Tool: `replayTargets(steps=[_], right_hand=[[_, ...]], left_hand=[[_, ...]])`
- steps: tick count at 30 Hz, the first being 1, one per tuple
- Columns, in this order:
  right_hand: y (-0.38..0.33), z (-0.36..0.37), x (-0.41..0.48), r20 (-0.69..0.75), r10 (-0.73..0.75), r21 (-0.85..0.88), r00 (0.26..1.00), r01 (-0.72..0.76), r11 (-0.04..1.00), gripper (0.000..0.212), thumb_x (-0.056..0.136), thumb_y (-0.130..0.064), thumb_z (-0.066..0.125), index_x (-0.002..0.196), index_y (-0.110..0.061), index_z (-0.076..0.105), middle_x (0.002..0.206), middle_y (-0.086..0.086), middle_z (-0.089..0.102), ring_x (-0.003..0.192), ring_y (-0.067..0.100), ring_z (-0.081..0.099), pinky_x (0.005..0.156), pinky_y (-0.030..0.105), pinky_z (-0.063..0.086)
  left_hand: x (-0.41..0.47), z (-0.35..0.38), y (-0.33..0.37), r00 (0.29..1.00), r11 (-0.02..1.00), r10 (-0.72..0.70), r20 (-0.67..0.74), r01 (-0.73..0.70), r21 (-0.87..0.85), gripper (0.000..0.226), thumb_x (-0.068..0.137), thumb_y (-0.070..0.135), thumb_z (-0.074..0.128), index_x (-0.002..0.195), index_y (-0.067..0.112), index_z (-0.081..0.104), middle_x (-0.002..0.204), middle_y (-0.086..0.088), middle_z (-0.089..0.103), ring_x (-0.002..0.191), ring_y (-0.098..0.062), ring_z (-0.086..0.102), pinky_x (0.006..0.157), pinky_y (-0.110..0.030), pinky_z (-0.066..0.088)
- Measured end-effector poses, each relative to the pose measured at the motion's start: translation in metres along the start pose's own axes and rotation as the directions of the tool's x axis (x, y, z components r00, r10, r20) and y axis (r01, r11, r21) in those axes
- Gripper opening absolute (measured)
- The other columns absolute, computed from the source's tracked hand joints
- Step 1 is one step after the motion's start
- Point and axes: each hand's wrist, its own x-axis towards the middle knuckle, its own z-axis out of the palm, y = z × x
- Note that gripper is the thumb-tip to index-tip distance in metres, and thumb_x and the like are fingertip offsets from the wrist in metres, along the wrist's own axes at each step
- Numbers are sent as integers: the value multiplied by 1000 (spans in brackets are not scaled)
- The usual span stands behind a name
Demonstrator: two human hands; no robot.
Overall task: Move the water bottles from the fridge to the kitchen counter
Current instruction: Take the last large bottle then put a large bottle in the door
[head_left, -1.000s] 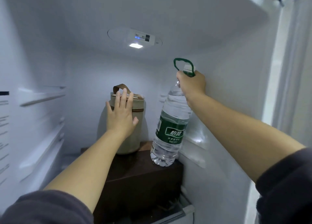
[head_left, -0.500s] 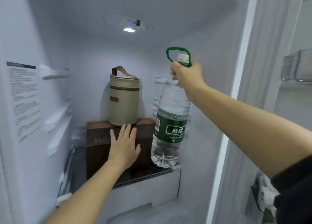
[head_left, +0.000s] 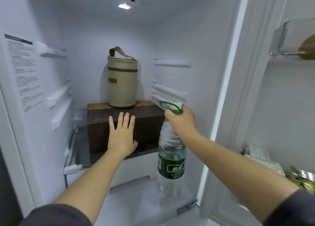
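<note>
A large clear water bottle [head_left: 171, 164] with a green label and a green carry loop hangs upright at the front right of the open fridge, clear of the shelf. My right hand [head_left: 180, 119] is shut on its neck just under the white cap. My left hand [head_left: 121, 134] is spread flat, fingers apart, in front of the dark brown box [head_left: 100, 123] on the fridge shelf; it holds nothing. No other water bottle shows inside the fridge.
A beige cylindrical bag [head_left: 122, 82] with a brown strap stands on the brown box. The glass shelf edge [head_left: 73, 167] lies below. The open fridge door [head_left: 272, 106] on the right carries a clear bin [head_left: 289, 38] and packets [head_left: 262, 159].
My right hand has drawn the bottle down and out toward the fridge front. My left hand has dropped from the beige bag to the front of the brown box. The view has pulled back.
</note>
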Motion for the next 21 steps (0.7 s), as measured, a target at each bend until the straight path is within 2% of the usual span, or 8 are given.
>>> replayTargets(steps=[8,13,15,18,21], right_hand=[[30,19,-16,27,56,2,998,-56,998,6,78,-18,66,77,-19,60,69,-4,60,66,15,53,66,33,46],[37,24,-13,11,80,8,997,-80,997,10,77,-18,67,86,-18,66,79,1,68,74,18,60,73,37,52],[38,22,-11,12,92,12,996,-92,996,7,78,-18,66,84,-19,65,75,-2,65,70,14,56,69,34,50],[38,16,-9,50,92,23,994,-93,995,7,81,-14,65,83,-21,63,74,-6,62,69,10,54,63,22,44],[37,15,-10,62,84,23,995,-85,996,9,82,-15,66,83,-24,62,76,-7,64,72,9,57,63,22,44]], left_hand=[[1,0,1,1000,1000,-16,-19,15,-22,95,84,54,54,154,16,3,162,-12,4,149,-31,-5,114,-61,-4],[2,4,1,999,1000,-15,-46,13,-28,94,83,52,56,154,16,6,161,-12,8,149,-31,-3,115,-61,-2],[1,5,1,999,1000,-9,-48,8,-24,94,83,52,56,154,16,6,161,-12,8,149,-31,-3,115,-61,-2],[1,7,1,999,1000,-5,-41,4,-18,94,83,51,56,154,15,7,161,-13,8,149,-32,-3,115,-61,-2],[1,3,1,1000,998,-5,-25,3,-69,92,84,51,57,155,15,10,162,-13,7,149,-31,-2,116,-60,-2]])
